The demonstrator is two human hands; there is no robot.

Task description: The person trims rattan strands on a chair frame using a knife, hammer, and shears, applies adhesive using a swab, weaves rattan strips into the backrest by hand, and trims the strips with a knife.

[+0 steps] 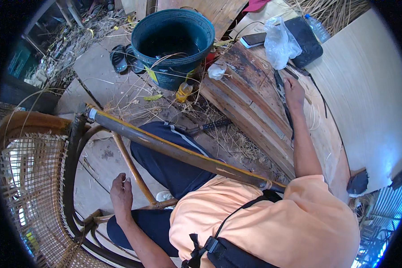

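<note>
A rattan chair with a woven cane panel point(33, 178) and a dark bent frame stands at my left. Its long brown rail point(165, 145), yellow along one edge, crosses above my lap. My left hand point(121, 195) hovers beside the chair frame, fingers loosely bent, thumb apart and nothing visible in it. At the far right, my right hand point(294, 93) is closed over the wooden work surface, next to a long dark tool point(280, 87) whose kind I cannot make out. Whatever the closed fingers hold, if anything, is hidden.
A green bucket point(174, 73) of dark water stands ahead, with sandals point(119, 59) and a bottle of yellow liquid point(183, 92) near it. A phone point(253, 39), clear plastic bag point(279, 44) and black case point(304, 42) lie on the work surface. Fibre scraps litter the floor.
</note>
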